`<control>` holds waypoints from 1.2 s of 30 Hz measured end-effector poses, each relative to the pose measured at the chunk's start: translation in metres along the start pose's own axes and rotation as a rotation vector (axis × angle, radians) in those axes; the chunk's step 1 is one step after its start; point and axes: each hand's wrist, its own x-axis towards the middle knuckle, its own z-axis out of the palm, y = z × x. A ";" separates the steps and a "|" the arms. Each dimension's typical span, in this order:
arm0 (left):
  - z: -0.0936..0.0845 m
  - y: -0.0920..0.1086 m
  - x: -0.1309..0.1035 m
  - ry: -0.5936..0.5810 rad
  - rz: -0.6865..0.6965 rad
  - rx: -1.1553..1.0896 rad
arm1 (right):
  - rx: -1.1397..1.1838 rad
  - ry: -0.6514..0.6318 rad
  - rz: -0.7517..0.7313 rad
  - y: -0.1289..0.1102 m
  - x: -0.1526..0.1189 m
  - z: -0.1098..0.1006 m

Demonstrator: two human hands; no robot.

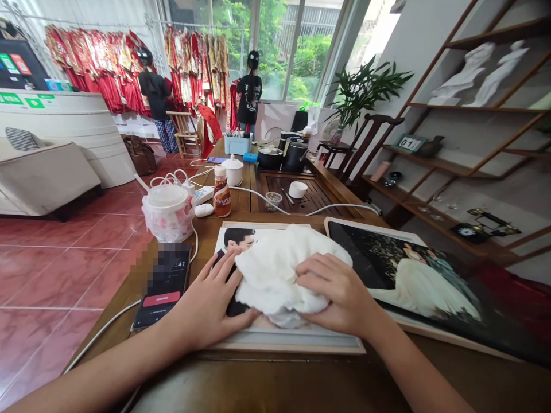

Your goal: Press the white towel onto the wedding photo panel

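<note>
A framed photo [301, 338] with a pale wooden edge lies flat on the brown table in front of me. Over its middle spreads a bunched white cloth [275, 258], which hides most of the picture. My right hand [333, 289] grips the cloth with curled fingers, pressing it on the photo. Fingers apart, my left hand [217, 304] rests flat on the photo's left part, beside the cloth's edge. To the right lies a second framed photo [413, 275], showing a white gown on a dark ground.
Left of the photo are a lit phone [166, 281] with a cable and a wrapped white bucket [167, 209]. Behind stand a brown-labelled bottle [222, 194], a lidded white cup [233, 171] and a tea tray [279, 186]. Two people stand by red garments at the back.
</note>
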 end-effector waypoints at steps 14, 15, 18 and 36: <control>0.000 0.000 -0.001 0.030 -0.005 -0.011 | -0.031 0.013 0.057 0.003 0.000 -0.001; 0.000 0.001 0.000 0.042 -0.010 -0.014 | -0.066 0.015 0.081 0.004 -0.001 -0.002; 0.001 0.000 0.000 0.056 -0.007 -0.021 | -0.075 0.014 0.062 0.000 0.000 0.001; 0.000 -0.002 -0.001 -0.010 0.040 -0.005 | 0.074 -0.010 -0.048 -0.009 0.001 0.005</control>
